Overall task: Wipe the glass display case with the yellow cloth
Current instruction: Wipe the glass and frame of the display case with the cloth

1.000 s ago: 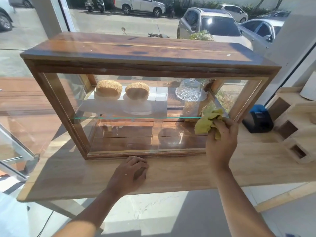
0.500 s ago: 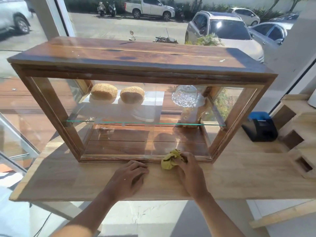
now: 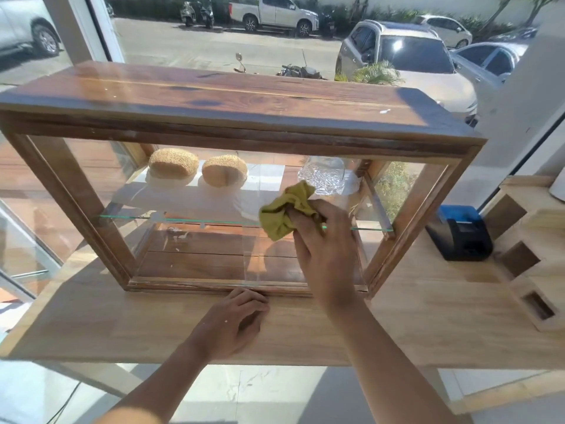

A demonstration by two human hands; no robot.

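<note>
Behind the right hand [image 3: 324,249], yellow cloth [image 3: 284,214] partly hides the shelf edge [image 3: 183,220].

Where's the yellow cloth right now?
The yellow cloth is bunched in the right hand, held against the front glass of the display case, right of centre, level with the glass shelf and just below the clear glass dome.

A street-front bakery shop — buns [image 3: 172,167] in a glass display case [image 3: 238,123], receipt printer [image 3: 459,232] alongside.
</note>
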